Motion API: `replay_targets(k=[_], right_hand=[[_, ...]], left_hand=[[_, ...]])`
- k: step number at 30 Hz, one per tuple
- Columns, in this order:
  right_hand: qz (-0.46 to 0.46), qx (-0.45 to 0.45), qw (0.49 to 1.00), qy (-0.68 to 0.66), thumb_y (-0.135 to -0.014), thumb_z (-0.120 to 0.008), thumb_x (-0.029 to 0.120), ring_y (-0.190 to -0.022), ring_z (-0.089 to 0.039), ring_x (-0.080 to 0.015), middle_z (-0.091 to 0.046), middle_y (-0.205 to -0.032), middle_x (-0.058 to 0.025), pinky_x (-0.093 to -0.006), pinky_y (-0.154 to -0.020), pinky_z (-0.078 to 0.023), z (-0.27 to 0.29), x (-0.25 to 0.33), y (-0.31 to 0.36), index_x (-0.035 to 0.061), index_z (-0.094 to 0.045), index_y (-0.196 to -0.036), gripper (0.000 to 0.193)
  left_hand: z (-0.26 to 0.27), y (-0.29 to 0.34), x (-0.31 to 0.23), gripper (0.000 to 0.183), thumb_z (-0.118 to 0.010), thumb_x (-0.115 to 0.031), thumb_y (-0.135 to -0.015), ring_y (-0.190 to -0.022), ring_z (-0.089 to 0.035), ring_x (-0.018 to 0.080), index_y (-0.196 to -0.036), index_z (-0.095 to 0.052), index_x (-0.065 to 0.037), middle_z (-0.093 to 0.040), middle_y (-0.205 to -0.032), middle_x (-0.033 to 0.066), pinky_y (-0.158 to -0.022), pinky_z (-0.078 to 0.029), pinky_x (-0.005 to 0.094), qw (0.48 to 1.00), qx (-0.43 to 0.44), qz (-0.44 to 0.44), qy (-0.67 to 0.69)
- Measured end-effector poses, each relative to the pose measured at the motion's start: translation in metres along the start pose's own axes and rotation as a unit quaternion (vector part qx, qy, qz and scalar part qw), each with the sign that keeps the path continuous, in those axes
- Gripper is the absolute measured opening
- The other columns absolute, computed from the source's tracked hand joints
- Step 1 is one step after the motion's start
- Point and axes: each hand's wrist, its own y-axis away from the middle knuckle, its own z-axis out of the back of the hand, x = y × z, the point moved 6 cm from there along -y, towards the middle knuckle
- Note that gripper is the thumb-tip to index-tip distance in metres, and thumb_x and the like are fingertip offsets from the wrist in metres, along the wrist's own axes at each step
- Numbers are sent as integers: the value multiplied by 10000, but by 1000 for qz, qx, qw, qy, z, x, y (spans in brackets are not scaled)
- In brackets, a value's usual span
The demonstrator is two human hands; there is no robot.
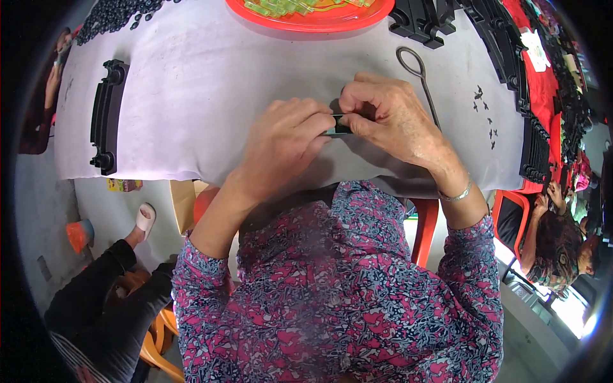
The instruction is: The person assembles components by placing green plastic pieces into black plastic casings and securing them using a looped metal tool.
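My left hand (287,143) is closed around a small dark part with a pale greenish strip (341,126), low over the cloth-covered table (185,96). From the other side my right hand (399,121) meets it, thumb at the part's end and fingers curled. Most of the part is hidden by my fingers, so its kind cannot be made out. Just right of my right hand lies a metal rod (426,83) with a looped end. A long black plastic piece (107,118) with round knobs rests at the left of the table.
A red tray (306,25) of yellow-green clear pieces stands at the far edge, near black plastic parts (421,25). Small round black pieces (118,13) are heaped far left. Tiny black bits (490,121) lie right, beside stacked black parts (535,150). Other people sit on both sides.
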Motion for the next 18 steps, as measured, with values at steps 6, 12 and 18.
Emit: replay_targets(k=[6, 12, 18], right_hand=[[-20, 27, 998, -45, -770, -658, 14, -680, -590, -328, -570, -752, -148, -418, -607, -445, -2, -2, -4, -6, -576, -821, 99], [15, 25, 1000, -3, -781, -696, -63, -629, -547, -168, -546, -772, -69, -319, -579, -447, -4, -2, -4, -4, -567, -848, 157], [24, 34, 999, 35, -778, -637, 25, -703, -583, -355, -581, -762, -171, -428, -635, -453, -3, 3, -8, -12, -570, -832, 94]], left_hand=[[3, 0, -1, 179, -713, -82, -767, -861, -617, 275, -931, -642, -66, -637, -940, 64, -749, -466, 395, 1000, 2, 7, 7], [0, 0, 2, 189, -748, -66, -762, -849, -627, 289, -933, -668, -59, -665, -958, 66, -744, -488, 394, 1000, 2, 15, 19], [1, 1, 1, 193, -756, -65, -753, -838, -635, 278, -930, -681, -63, -671, -952, 60, -738, -491, 387, 1000, -3, 20, 18]])
